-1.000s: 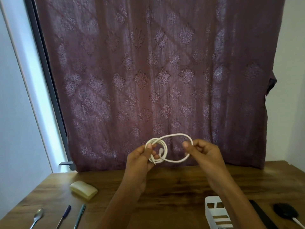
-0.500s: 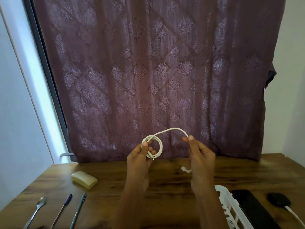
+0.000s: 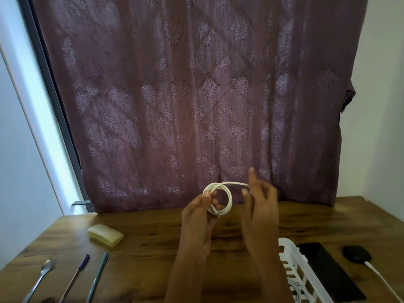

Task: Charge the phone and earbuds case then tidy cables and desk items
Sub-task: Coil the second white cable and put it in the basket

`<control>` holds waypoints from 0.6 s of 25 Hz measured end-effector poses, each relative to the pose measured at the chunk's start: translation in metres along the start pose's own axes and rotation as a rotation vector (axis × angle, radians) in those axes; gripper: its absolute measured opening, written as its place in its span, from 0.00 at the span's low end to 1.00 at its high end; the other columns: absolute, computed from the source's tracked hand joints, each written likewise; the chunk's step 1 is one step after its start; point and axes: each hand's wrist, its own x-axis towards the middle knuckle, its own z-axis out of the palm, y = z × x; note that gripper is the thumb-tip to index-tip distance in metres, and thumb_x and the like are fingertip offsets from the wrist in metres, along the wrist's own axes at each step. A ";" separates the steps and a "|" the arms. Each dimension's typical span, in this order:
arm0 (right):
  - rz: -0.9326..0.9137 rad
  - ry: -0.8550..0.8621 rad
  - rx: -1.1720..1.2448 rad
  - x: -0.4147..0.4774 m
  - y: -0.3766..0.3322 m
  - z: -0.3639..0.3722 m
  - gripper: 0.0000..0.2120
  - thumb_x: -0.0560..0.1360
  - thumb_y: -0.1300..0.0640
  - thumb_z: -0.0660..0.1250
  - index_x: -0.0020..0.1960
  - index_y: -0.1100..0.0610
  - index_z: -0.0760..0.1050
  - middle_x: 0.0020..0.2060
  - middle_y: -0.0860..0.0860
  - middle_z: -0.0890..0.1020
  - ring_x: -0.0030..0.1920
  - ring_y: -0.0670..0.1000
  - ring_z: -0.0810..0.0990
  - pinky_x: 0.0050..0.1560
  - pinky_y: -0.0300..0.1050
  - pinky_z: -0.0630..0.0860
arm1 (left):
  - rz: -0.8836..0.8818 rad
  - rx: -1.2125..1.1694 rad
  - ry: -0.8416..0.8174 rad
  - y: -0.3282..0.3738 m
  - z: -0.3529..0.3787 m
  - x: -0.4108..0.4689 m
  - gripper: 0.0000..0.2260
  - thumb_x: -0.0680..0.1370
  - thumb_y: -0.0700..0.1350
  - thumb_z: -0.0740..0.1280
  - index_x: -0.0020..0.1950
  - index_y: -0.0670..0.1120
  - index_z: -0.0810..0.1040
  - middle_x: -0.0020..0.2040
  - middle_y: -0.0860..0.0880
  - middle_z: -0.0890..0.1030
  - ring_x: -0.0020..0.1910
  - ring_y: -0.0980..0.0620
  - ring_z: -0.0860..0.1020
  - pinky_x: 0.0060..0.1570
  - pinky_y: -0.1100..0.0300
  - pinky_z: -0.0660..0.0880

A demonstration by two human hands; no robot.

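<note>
1. Purple patterned curtain (image 3: 196,95) at the back, wooden worktop (image 3: 148,254) below it, both hands up over the middle.
2. The cable (image 3: 229,197) is a small white coil held in the air above the worktop, near the curtain's hem. The left hand (image 3: 196,219) has it, thumb and fingers clamped on the coil's left side.
3. The right hand (image 3: 260,211) is just beside the coil, fingers loosely apart, one pointing up. The loose tail runs right into it, but it's blurry, so I can't tell if it's pinched.
4. Handling guess: light, soft, springy. Coils like this want to pop open, so the grip belongs where the loops bunch, all strands together, not on one strand.
5. The plug ends are probably the stiff bits. I'd tuck the tail through, not yank it.
6. The basket (image 3: 288,248) sits low right, next to the phone (image 3: 328,272). Looks like a likely home for the coil.
</note>
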 end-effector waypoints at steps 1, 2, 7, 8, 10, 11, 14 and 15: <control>-0.019 -0.021 0.018 0.004 -0.003 -0.004 0.17 0.78 0.56 0.59 0.66 0.54 0.70 0.57 0.58 0.75 0.53 0.51 0.75 0.47 0.34 0.73 | 0.005 0.010 -0.007 0.004 0.002 0.001 0.10 0.78 0.40 0.61 0.40 0.41 0.79 0.28 0.50 0.78 0.27 0.58 0.77 0.32 0.64 0.79; -0.012 -0.063 0.034 0.008 -0.006 -0.007 0.16 0.78 0.56 0.60 0.65 0.54 0.71 0.58 0.57 0.75 0.55 0.52 0.76 0.49 0.30 0.71 | 0.011 0.021 -0.018 0.008 0.004 0.002 0.10 0.78 0.40 0.61 0.41 0.41 0.79 0.28 0.50 0.78 0.27 0.59 0.77 0.32 0.64 0.79; 0.177 -0.358 0.176 0.017 -0.021 -0.008 0.19 0.75 0.47 0.63 0.63 0.54 0.74 0.53 0.49 0.80 0.54 0.46 0.78 0.53 0.39 0.75 | 0.010 -0.010 -0.143 0.022 0.019 0.001 0.11 0.79 0.41 0.58 0.44 0.40 0.78 0.29 0.50 0.77 0.29 0.58 0.78 0.32 0.64 0.78; 0.198 -0.370 0.227 0.018 -0.022 -0.009 0.11 0.75 0.49 0.64 0.55 0.50 0.77 0.46 0.48 0.83 0.48 0.46 0.81 0.47 0.39 0.77 | 0.006 -0.007 -0.154 0.022 0.020 0.001 0.11 0.79 0.41 0.58 0.44 0.39 0.78 0.29 0.50 0.77 0.29 0.58 0.78 0.33 0.65 0.78; 0.241 -0.377 0.319 0.020 -0.023 -0.011 0.05 0.75 0.53 0.64 0.44 0.45 0.79 0.36 0.51 0.84 0.41 0.50 0.82 0.42 0.48 0.79 | -0.001 0.009 -0.174 0.022 0.021 0.001 0.11 0.80 0.41 0.58 0.45 0.39 0.78 0.28 0.51 0.77 0.30 0.58 0.79 0.34 0.65 0.79; 0.257 -0.358 0.336 0.021 -0.022 -0.011 0.07 0.75 0.53 0.64 0.42 0.45 0.79 0.36 0.53 0.84 0.41 0.53 0.82 0.42 0.52 0.79 | -0.002 0.024 -0.178 0.023 0.022 0.001 0.11 0.80 0.41 0.58 0.45 0.39 0.78 0.28 0.51 0.78 0.30 0.58 0.79 0.34 0.65 0.79; 0.274 -0.318 0.347 0.019 -0.022 -0.009 0.07 0.76 0.54 0.64 0.44 0.48 0.80 0.36 0.51 0.84 0.40 0.51 0.83 0.43 0.52 0.79 | 0.029 0.172 -0.123 0.021 0.023 0.001 0.10 0.79 0.40 0.58 0.45 0.40 0.78 0.32 0.49 0.80 0.31 0.59 0.80 0.35 0.65 0.79; 0.273 -0.309 0.345 0.017 -0.022 -0.008 0.07 0.76 0.54 0.64 0.45 0.51 0.81 0.37 0.50 0.84 0.39 0.49 0.82 0.42 0.51 0.79 | 0.068 0.282 -0.079 0.020 0.023 0.002 0.09 0.79 0.41 0.59 0.47 0.41 0.78 0.34 0.49 0.81 0.33 0.57 0.81 0.37 0.63 0.80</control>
